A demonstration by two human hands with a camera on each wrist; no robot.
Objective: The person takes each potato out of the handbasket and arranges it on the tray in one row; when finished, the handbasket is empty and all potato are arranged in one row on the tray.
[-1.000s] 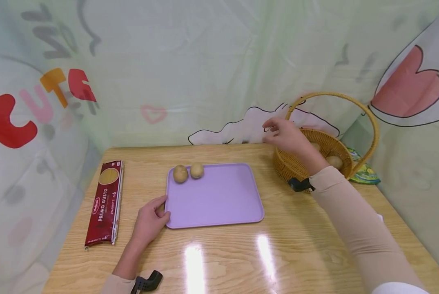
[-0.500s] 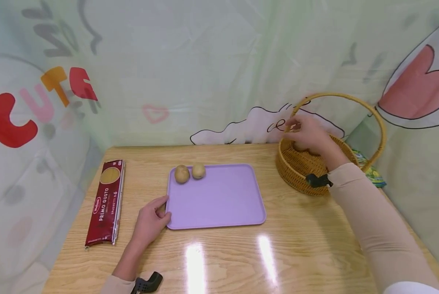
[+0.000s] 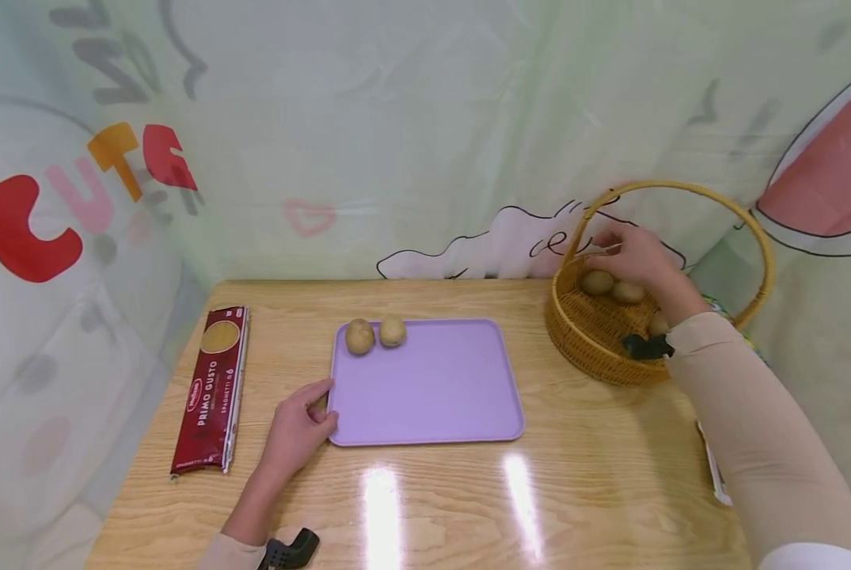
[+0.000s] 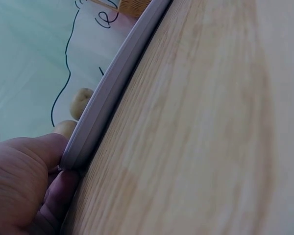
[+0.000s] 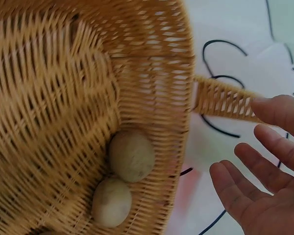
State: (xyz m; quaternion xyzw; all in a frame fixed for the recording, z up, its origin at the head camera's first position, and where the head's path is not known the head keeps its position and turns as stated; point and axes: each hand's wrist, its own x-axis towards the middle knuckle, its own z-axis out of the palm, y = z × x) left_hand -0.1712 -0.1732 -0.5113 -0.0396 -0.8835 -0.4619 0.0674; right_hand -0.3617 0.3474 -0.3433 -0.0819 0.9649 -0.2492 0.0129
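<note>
Across the lower frame runs the wooden table (image 3: 603, 475), and at its upper right sits the wicker basket (image 3: 583, 348), where the action is! In the middle, the purple tray (image 3: 432, 388) lies flat; over at left, the red spaghetti packet (image 3: 211, 396) lies untouched.

Now the hands: the right hand (image 3: 639, 257) has swung rightward, from over the basket's left rim to above the back of its bowl. Its fingers are spread and loosely bent, nothing in them; the thumb overlaps the handle in the wrist view, touching or not I can't tell. Down at centre-left, the left hand (image 3: 300, 423) hasn't budged, pinching the tray's left edge between thumb and fingers.

And the smallest players: two potatoes (image 3: 359, 336) hold their spot in the tray's upper left corner, while the basket's potatoes (image 3: 598, 283) lie just below that right hand. Better placed for them, I'd say, but no grip yet!
</note>
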